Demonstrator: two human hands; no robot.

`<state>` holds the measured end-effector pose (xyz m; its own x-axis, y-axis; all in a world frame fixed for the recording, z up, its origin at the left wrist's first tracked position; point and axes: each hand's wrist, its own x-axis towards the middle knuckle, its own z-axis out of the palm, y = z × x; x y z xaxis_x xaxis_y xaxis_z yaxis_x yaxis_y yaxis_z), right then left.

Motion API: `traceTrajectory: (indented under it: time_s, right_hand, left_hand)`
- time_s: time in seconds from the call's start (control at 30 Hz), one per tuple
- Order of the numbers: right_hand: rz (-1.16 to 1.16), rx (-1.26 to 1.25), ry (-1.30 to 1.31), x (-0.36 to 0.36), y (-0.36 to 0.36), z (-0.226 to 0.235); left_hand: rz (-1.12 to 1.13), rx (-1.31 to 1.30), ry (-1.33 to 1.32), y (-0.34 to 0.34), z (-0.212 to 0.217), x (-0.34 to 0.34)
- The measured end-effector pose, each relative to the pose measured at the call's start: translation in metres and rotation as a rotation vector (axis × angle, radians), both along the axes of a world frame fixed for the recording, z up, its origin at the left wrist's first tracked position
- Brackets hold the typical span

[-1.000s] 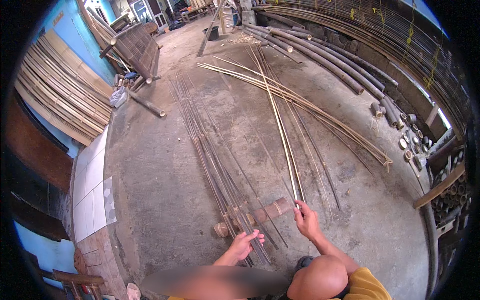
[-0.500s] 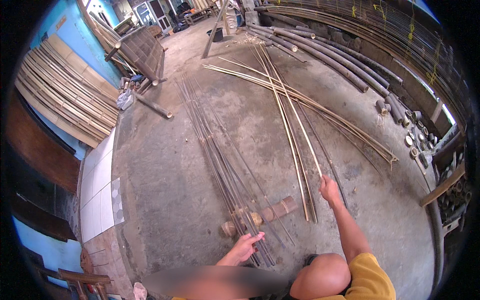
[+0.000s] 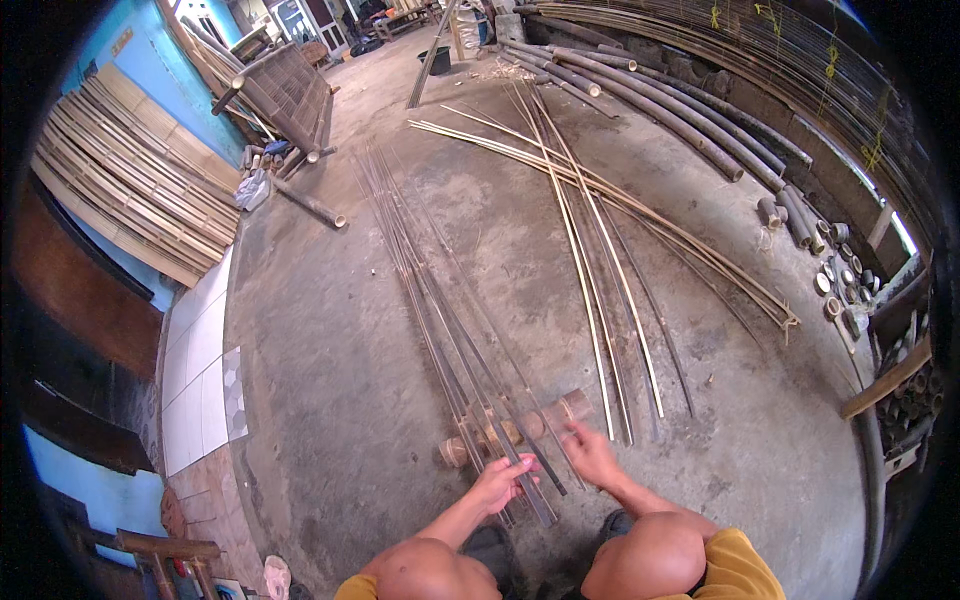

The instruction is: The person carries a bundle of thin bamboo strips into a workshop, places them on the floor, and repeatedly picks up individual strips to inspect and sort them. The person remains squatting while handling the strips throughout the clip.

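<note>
Several long dark bamboo strips (image 3: 430,290) fan out from near my knees toward the far floor, their near ends propped over a short bamboo log (image 3: 455,452). My left hand (image 3: 505,482) is closed around some of them close to their near ends. Beside the log's right end is my right hand (image 3: 592,455), next to a thin dark strip; its fingers are blurred, and whether they touch that strip is unclear. Right of the log, several pale strips (image 3: 577,260) lie on the concrete.
A crosswise bundle of pale strips (image 3: 690,245) lies farther right. Bamboo poles (image 3: 660,105) and short cut pieces (image 3: 800,220) line the right side. Split bamboo slats (image 3: 130,180) lean at the left wall, near a woven panel (image 3: 285,100). A dark bucket (image 3: 436,62) stands far off.
My right hand has let go of a pale strip, which now lies on the floor, and has moved left and nearer to the log. My left hand stays on the dark strips.
</note>
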<state>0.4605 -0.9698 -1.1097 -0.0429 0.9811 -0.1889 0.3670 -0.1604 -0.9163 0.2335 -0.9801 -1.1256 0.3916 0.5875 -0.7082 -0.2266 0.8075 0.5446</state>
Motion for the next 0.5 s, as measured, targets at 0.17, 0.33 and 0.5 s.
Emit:
traceTrajectory:
  time_s: [0.17,0.33,0.5]
  right_hand:
    - [-0.185,0.336,-0.282,0.085,0.047,0.015]
    - [-0.189,0.572,-0.737,0.256,0.101,-0.003]
    - [-0.104,0.407,-1.059,0.354,0.128,0.071]
  left_hand:
    - [-0.039,-0.018,0.070,-0.004,-0.005,-0.018]
    - [-0.051,-0.015,0.061,0.000,0.006,-0.010]
    - [-0.025,-0.035,0.087,-0.006,0.002,-0.022]
